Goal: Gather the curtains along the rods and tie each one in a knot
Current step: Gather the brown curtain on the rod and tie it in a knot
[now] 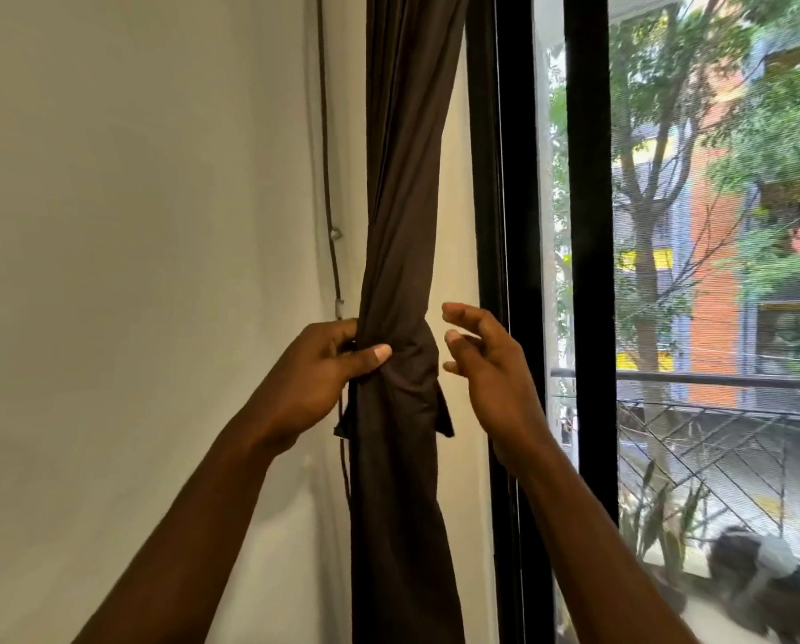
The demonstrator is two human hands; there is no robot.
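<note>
Gathered curtain knotted at mid-height, gripped by the left hand; right hand held off it.

The left arm is raised from lower left, and the knot is pinched from the left side, with the thumb laid across its front and the fingers curled behind the cloth. The right arm is raised from lower right; its hand is held just beside the knot, not touching, fingers loosely spread and nothing held. The curtain is hung as a narrow rope between the wall and the black window frame. A thin cable is run down the wall close on its left. A strip of bare wall is left open on its right.
</note>
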